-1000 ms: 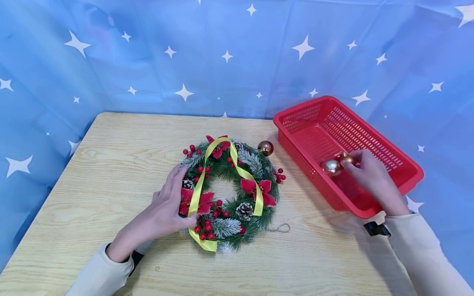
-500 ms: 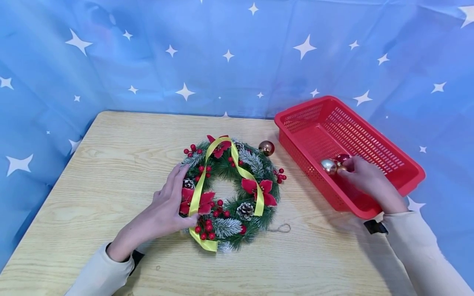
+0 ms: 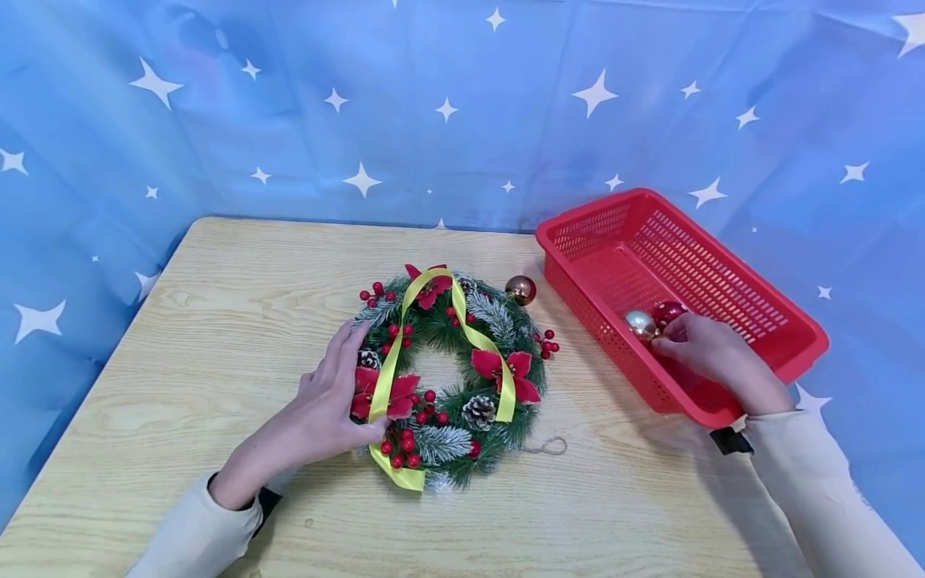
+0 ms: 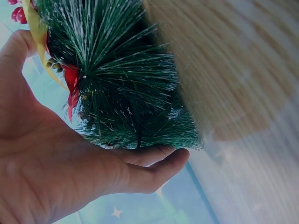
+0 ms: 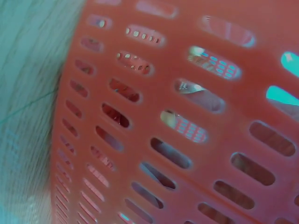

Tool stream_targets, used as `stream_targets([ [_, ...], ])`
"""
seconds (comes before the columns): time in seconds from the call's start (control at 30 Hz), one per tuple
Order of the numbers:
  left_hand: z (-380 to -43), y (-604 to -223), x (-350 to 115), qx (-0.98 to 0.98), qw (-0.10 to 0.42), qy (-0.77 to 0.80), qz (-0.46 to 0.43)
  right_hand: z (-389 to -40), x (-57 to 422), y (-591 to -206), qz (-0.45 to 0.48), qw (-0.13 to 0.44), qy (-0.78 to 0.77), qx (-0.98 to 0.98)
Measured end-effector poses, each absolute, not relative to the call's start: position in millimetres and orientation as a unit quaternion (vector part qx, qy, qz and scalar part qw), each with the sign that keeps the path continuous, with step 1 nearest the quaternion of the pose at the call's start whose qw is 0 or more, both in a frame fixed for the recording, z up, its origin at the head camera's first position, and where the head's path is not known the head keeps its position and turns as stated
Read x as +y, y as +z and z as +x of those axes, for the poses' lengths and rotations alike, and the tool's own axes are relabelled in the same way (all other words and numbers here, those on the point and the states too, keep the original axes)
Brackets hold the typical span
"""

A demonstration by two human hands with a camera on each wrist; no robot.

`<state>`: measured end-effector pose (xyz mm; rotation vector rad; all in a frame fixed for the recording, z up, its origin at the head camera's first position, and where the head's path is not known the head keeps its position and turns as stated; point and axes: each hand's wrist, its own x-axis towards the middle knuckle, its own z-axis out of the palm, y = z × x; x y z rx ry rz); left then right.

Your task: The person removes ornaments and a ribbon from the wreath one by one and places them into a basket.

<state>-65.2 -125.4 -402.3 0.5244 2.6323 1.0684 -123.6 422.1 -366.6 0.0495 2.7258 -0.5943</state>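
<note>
On the table lies a green Christmas wreath point(image 3: 451, 453) with red poinsettias, red berries, pine cones and a yellow ribbon point(image 3: 390, 369). My left hand point(image 3: 325, 401) holds its left side, thumb over the front near the ribbon and fingers along the outer edge; the left wrist view shows the fingers point(image 4: 159, 172) against the needles. Inside the red basket point(image 3: 578, 301), my right hand point(image 3: 711, 353) has its fingertips around a gold bauble, mostly hidden by them. Beside it lie a silver bauble point(image 3: 639, 323) and a dark red bauble point(image 3: 668, 312). The basket wall blocks most of the right wrist view.
A brownish shiny bauble point(image 3: 520, 290) sits at the wreath's upper right edge, close to the basket. A thin twine loop point(image 3: 552, 445) sticks out at the lower right. Behind the wooden table point(image 3: 253, 281) hangs a blue star-patterned backdrop point(image 3: 448, 144).
The right hand has moved slightly left and lower in the basket with the gold bauble, which is now mostly hidden. The dark red bauble shows more. The left hand and wreath stay put.
</note>
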Motion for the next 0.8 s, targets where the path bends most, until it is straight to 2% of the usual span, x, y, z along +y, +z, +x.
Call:
stream_targets([
  [0.2, -65, -402, -125, 0.904, 0.126, 0.368, 0.180, -123, 422, -366, 0.015, 0.164, -0.200, 0.966],
  [0.4, -65, -403, -124, 0.904, 0.127, 0.368, 0.177, -117, 420, -365, 0.035, 0.113, -0.196, 0.973],
  [0.63, -65, -404, -124, 0.903, 0.137, 0.371, 0.170, -106, 390, -358, 0.030, -0.023, -0.242, 0.970],
  [0.8, -64, -405, -124, 0.903, 0.138, 0.371, 0.169, -92, 359, -353, -0.077, -0.128, -0.301, 0.942],
])
